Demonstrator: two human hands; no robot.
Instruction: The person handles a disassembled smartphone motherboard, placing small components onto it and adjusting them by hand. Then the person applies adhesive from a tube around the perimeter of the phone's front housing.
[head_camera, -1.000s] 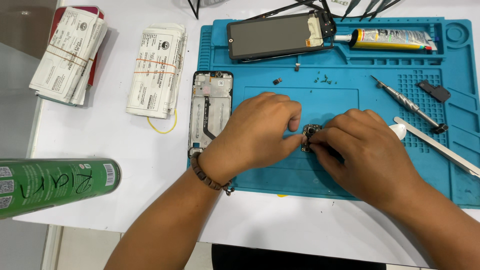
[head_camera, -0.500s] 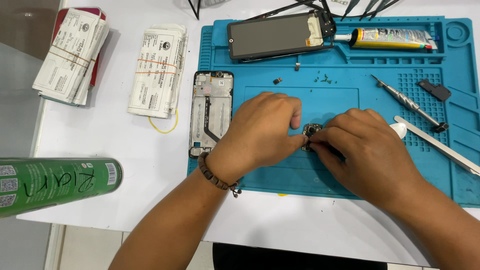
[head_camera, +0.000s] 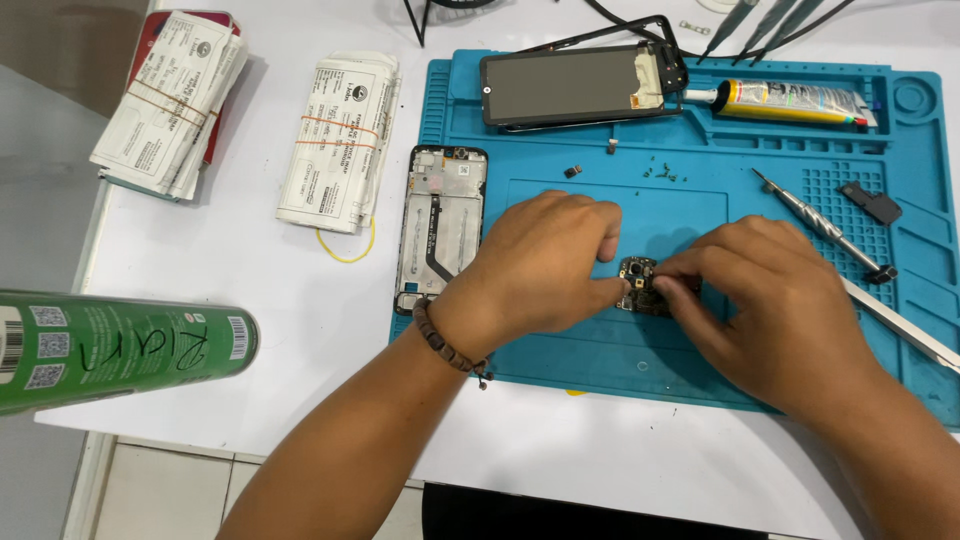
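Both hands, left hand (head_camera: 545, 265) and right hand (head_camera: 775, 300), pinch a small circuit board (head_camera: 640, 285) between their fingertips over the blue mat (head_camera: 600, 350). Phone frame (head_camera: 440, 228) lies left; screwdriver (head_camera: 820, 222) right.

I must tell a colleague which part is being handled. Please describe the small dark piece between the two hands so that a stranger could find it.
Start at the blue silicone work mat on the white table. At its middle, the left hand and right hand meet over a small dark circuit board. Unlike the black phone frame at the mat's left edge, it is tiny and pinched by fingertips.
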